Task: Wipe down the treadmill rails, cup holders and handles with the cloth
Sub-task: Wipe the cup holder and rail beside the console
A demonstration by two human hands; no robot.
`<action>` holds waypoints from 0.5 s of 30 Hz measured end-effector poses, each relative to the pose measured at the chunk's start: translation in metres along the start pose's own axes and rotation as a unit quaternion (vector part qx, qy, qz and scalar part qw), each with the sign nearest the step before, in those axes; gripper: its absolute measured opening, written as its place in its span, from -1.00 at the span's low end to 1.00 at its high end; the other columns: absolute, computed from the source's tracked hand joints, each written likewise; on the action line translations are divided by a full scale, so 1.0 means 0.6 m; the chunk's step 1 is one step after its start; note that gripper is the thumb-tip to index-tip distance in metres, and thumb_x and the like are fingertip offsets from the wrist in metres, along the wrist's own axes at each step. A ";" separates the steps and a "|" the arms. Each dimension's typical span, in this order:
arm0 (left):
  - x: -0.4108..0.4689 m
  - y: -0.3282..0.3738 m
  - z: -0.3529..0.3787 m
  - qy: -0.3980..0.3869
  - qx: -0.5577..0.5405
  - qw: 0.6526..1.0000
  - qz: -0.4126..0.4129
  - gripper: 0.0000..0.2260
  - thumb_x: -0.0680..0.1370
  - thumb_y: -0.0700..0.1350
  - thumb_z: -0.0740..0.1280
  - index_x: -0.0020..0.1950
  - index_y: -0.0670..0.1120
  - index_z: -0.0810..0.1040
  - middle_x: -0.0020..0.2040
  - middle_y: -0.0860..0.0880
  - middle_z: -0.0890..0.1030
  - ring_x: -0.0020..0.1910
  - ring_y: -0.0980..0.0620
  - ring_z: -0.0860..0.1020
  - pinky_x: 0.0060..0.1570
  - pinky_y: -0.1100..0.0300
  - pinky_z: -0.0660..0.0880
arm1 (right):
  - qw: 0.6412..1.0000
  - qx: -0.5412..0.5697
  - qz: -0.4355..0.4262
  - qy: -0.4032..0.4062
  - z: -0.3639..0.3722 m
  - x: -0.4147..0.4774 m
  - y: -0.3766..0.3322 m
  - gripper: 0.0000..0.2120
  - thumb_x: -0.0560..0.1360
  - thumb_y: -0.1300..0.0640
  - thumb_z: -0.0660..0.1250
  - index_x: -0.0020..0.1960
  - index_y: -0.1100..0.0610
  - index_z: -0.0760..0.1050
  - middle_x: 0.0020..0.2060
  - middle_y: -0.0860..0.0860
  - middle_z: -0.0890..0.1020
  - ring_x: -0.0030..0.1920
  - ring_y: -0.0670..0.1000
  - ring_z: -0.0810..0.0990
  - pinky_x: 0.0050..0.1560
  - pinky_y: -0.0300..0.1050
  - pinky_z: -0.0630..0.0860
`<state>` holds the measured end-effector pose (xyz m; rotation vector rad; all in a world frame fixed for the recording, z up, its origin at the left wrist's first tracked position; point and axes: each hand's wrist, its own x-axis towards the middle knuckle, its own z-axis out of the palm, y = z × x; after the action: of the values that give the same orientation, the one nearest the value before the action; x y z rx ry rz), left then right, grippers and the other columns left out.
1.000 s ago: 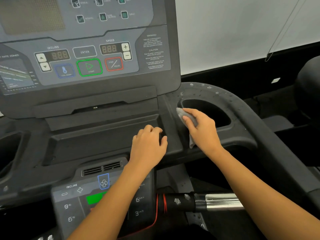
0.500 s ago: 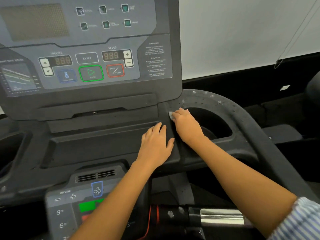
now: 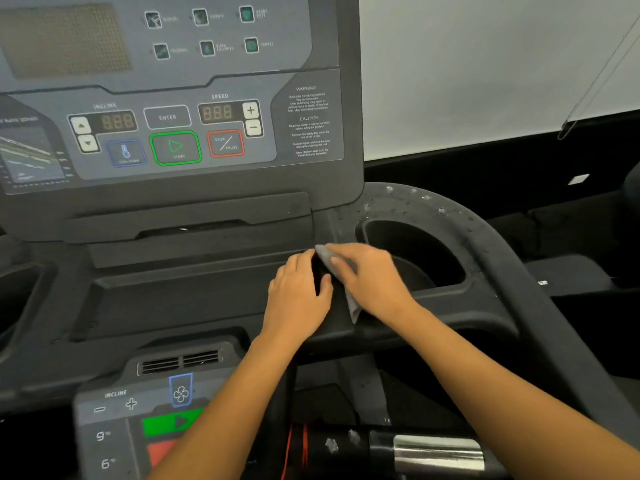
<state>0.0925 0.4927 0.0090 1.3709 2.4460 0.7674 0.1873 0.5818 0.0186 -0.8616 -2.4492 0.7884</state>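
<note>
My right hand (image 3: 375, 280) holds a grey cloth (image 3: 325, 255) against the dark ledge just left of the right cup holder (image 3: 464, 237). The cloth sticks out past my fingertips and hangs below my palm. My left hand (image 3: 298, 301) rests on the console tray (image 3: 180, 296) beside it, with its thumb close to the cloth. White specks and droplets dot the cup holder's curved rim (image 3: 412, 199) and the black right rail (image 3: 540, 306). A chrome and black handle (image 3: 436, 452) runs across the bottom right, with white spots on its black part.
The control panel (image 3: 173, 133) with start and stop buttons rises right behind my hands. A lower keypad (image 3: 131, 417) with a fan button sits near me. The left cup holder (image 3: 14, 292) shows at the left edge. A white wall is behind on the right.
My right hand went up the ledge with the cloth, then slid back down and left toward my left hand. The left hand stayed on the tray. The camera view shifted slightly.
</note>
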 end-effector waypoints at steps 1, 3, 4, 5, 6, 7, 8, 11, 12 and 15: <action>0.000 -0.001 0.000 0.005 -0.013 1.000 -0.005 -0.55 0.58 -0.02 0.20 0.44 -0.07 0.22 0.40 -0.03 0.33 0.37 -0.01 0.29 0.31 0.09 0.23 | 1.000 -0.009 -0.004 -0.019 0.011 0.003 -0.006 -0.71 0.57 0.24 0.21 0.28 0.20 0.48 0.21 0.13 0.56 0.26 0.04 0.48 0.16 -0.54 0.12; 0.000 -0.002 0.001 0.011 -0.020 1.000 -0.006 -0.55 0.57 -0.04 0.21 0.44 -0.07 0.21 0.38 -0.02 0.37 0.35 -0.01 0.32 0.30 0.08 0.25 | 0.999 -0.006 0.005 -0.037 0.024 0.018 -0.013 -0.72 0.55 0.31 0.21 0.25 0.28 0.49 0.19 0.20 0.55 0.25 0.11 0.47 0.17 -0.55 0.10; 0.000 -0.002 0.002 0.011 -0.019 1.000 -0.006 -0.54 0.57 -0.04 0.21 0.44 -0.07 0.20 0.37 -0.03 0.38 0.34 -0.02 0.33 0.29 0.07 0.26 | 0.999 -0.005 0.015 -0.046 0.024 0.030 -0.014 -0.72 0.52 0.35 0.24 0.22 0.31 0.50 0.17 0.23 0.56 0.23 0.14 0.48 0.21 -0.44 0.15; 0.000 -0.002 0.002 0.010 -0.017 1.000 -0.005 -0.53 0.57 -0.04 0.21 0.45 -0.07 0.20 0.36 -0.03 0.39 0.33 -0.02 0.34 0.28 0.07 0.27 | 0.998 -0.014 0.019 -0.062 0.024 0.042 -0.015 -0.70 0.47 0.40 0.29 0.20 0.34 0.50 0.16 0.26 0.55 0.21 0.18 0.48 0.23 -0.29 0.19; 0.000 -0.002 0.002 0.008 -0.014 1.000 -0.002 -0.53 0.57 -0.04 0.21 0.45 -0.08 0.19 0.37 -0.03 0.39 0.33 -0.03 0.34 0.27 0.08 0.26 | 0.997 -0.031 0.016 -0.076 0.023 0.056 -0.015 -0.65 0.41 0.44 0.32 0.19 0.37 0.48 0.16 0.27 0.54 0.21 0.20 0.47 0.22 -0.17 0.21; 0.000 -0.001 0.002 0.005 -0.010 1.000 0.001 -0.53 0.57 -0.03 0.20 0.45 -0.08 0.18 0.38 -0.03 0.37 0.34 -0.02 0.33 0.28 0.09 0.25 | 0.996 -0.045 0.018 -0.077 0.023 0.071 -0.011 -0.61 0.40 0.44 0.34 0.22 0.38 0.46 0.19 0.27 0.53 0.23 0.21 0.45 0.22 -0.13 0.24; 0.000 -0.001 0.002 0.000 -0.005 1.000 0.004 -0.52 0.58 -0.02 0.19 0.46 -0.08 0.17 0.40 -0.03 0.35 0.36 -0.02 0.30 0.29 0.09 0.23 | 0.996 -0.045 0.032 -0.064 0.024 0.086 -0.007 -0.58 0.42 0.42 0.33 0.27 0.37 0.42 0.23 0.25 0.51 0.27 0.19 0.43 0.25 -0.13 0.26; 0.000 0.000 0.005 -0.011 0.018 1.000 0.020 -0.53 0.59 -0.01 0.17 0.47 -0.08 0.17 0.43 -0.02 0.30 0.39 -0.01 0.25 0.33 0.11 0.20 | 0.997 -0.034 0.060 -0.029 0.029 0.103 0.006 -0.50 0.46 0.36 0.33 0.39 0.30 0.33 0.32 0.20 0.45 0.36 0.11 0.38 0.32 -0.25 0.19; 0.001 0.000 0.006 -0.013 0.027 0.999 0.028 -0.53 0.59 0.00 0.17 0.46 -0.08 0.18 0.43 -0.02 0.29 0.39 0.00 0.25 0.32 0.12 0.20 | 0.998 -0.035 0.046 -0.028 0.030 0.097 0.006 -0.53 0.48 0.36 0.31 0.37 0.32 0.33 0.30 0.23 0.46 0.34 0.13 0.39 0.30 -0.25 0.21; 0.004 0.001 0.009 -0.017 0.035 0.998 0.043 -0.53 0.58 -0.01 0.19 0.46 -0.08 0.20 0.43 -0.01 0.28 0.40 0.01 0.25 0.33 0.11 0.20 | 1.000 -0.025 0.012 -0.011 0.034 0.058 0.005 -0.72 0.57 0.30 0.18 0.25 0.35 0.44 0.19 0.26 0.52 0.24 0.17 0.46 0.21 -0.15 0.29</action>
<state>0.0943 0.4967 0.0048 1.5117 2.4227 0.6785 0.1521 0.5996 0.0086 -0.9079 -2.4920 0.7525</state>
